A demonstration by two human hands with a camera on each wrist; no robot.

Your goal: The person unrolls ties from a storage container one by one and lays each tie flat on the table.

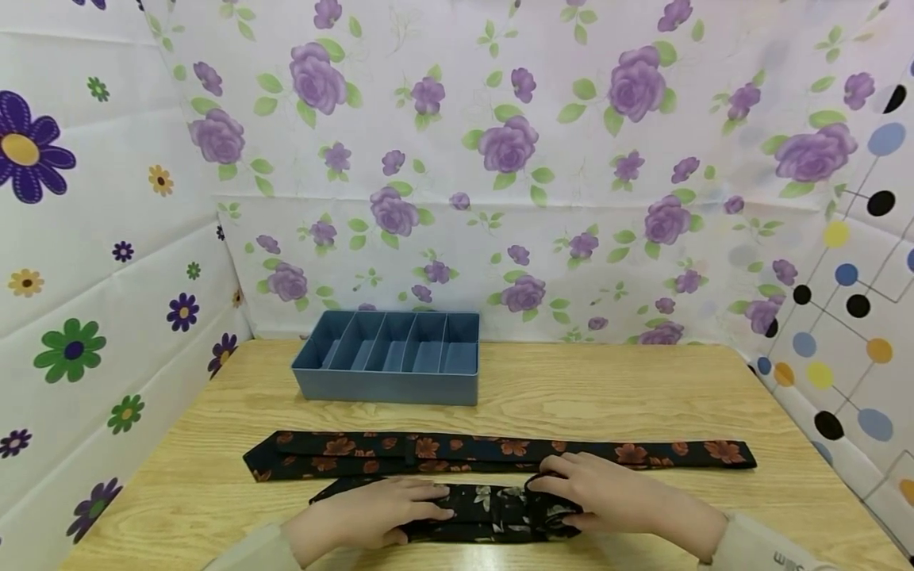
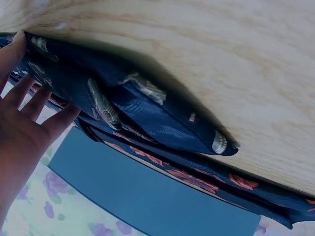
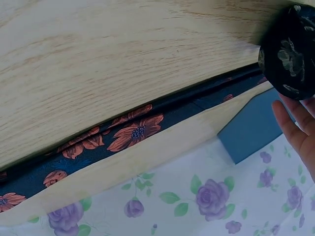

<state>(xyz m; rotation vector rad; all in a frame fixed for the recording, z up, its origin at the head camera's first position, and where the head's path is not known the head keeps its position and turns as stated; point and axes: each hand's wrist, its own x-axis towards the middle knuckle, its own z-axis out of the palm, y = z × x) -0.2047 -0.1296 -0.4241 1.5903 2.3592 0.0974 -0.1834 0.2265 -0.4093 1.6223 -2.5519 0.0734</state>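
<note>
A black necktie with pale leaf motifs (image 1: 493, 507) lies folded along the table's near side, its pointed end (image 2: 216, 142) at the left. My left hand (image 1: 382, 510) rests on it with fingers spread; in the left wrist view those fingers reach over the fabric. At the other end my right hand (image 1: 600, 493) holds the rolled-up part (image 3: 290, 56) of the same tie between fingers and thumb. Just beyond, a dark necktie with rust-orange flowers (image 1: 457, 448) stretches lengthwise, folded over itself, and the right fingertips overlap its near edge in the head view.
A blue-grey box (image 1: 385, 386) with several narrow compartments stands behind the ties, left of centre. The wooden table (image 1: 607, 388) is enclosed by patterned cloth: purple roses (image 1: 635, 83) at the back, flowers at left, coloured dots at right.
</note>
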